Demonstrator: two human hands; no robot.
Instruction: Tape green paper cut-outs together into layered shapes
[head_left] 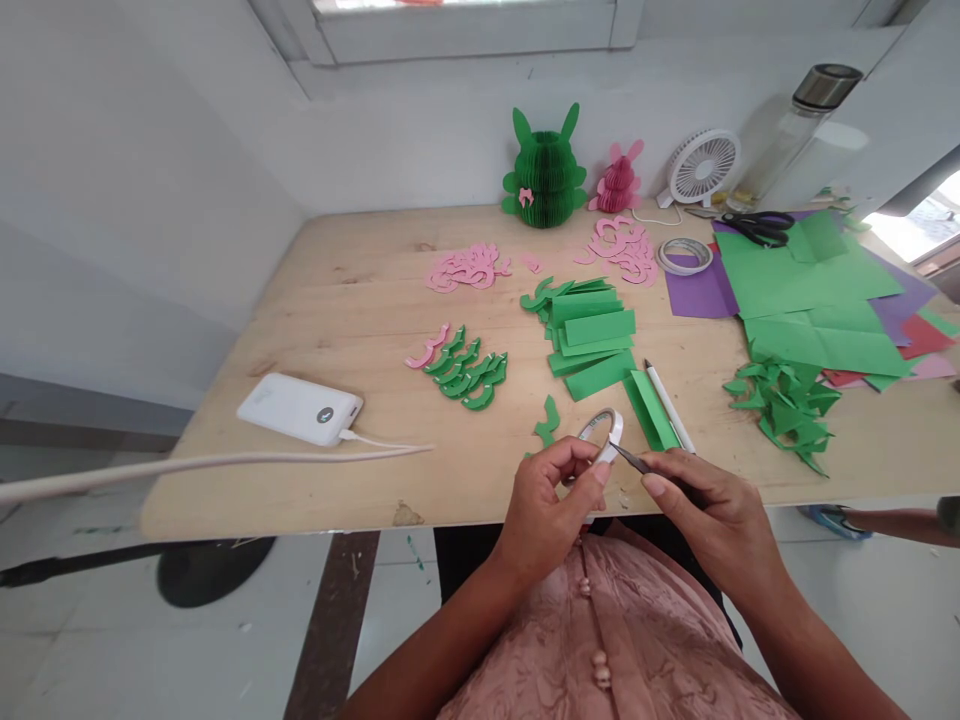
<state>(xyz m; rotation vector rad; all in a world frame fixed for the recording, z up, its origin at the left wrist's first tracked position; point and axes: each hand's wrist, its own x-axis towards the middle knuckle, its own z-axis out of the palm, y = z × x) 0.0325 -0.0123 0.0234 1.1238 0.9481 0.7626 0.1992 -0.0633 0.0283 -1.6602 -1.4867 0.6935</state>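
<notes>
Near the table's front edge, my left hand point(551, 500) pinches a roll of white tape point(616, 428), held upright. My right hand point(712, 510) is closed around a slim black pointed tool point(631, 459) that looks like tweezers. Its tip meets the tape's outer edge; most of its body is hidden in my fingers. Just beyond the roll lies a curvy green paper cutout point(548, 420). A folded green paper strip point(651, 410) and a white pen point(670, 405) lie beyond my right hand. To the left are stacked green cutouts point(469, 375) with small white patches, beside a pink cutout point(429, 347).
Green strips point(596, 330) and pink cutouts point(469, 267) lie mid-table. Green scraps point(787, 405), paper sheets point(817, 280), black scissors point(757, 227) and another tape roll point(684, 256) are rightward. Paper figures point(547, 170), a fan point(703, 168) and bottle point(795, 130) stand behind. A power bank point(300, 408) trails a cable.
</notes>
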